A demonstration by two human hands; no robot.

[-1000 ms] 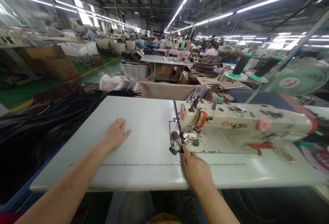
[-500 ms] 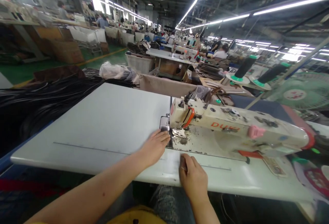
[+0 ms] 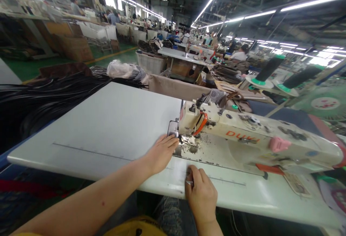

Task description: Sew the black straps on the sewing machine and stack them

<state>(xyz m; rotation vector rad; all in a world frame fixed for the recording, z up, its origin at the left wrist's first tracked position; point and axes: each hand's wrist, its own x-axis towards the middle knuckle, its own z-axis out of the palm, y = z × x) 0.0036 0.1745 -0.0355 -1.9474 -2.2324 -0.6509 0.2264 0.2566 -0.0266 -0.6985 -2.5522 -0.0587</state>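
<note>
A cream sewing machine (image 3: 243, 135) with orange lettering lies along the right of the white table (image 3: 108, 127). My left hand (image 3: 162, 151) rests flat on the table, fingers apart, its fingertips touching the metal plate (image 3: 173, 135) at the needle end. My right hand (image 3: 201, 192) sits at the table's near edge in front of the machine bed. Its fingers are curled around a small shiny metal tool (image 3: 188, 182), of which only a tip shows.
A heap of black strips (image 3: 40, 99) lies off the table's left side. A plastic bag (image 3: 121, 70) and a beige bin wall (image 3: 175, 88) stand behind. Dark thread cones (image 3: 267, 70) and a green fan (image 3: 324, 102) are at the right. Other people work at distant tables.
My left hand slid right across the table to the needle plate. My right hand drew back from the plate to the table's near edge. The view shifted slightly left.
</note>
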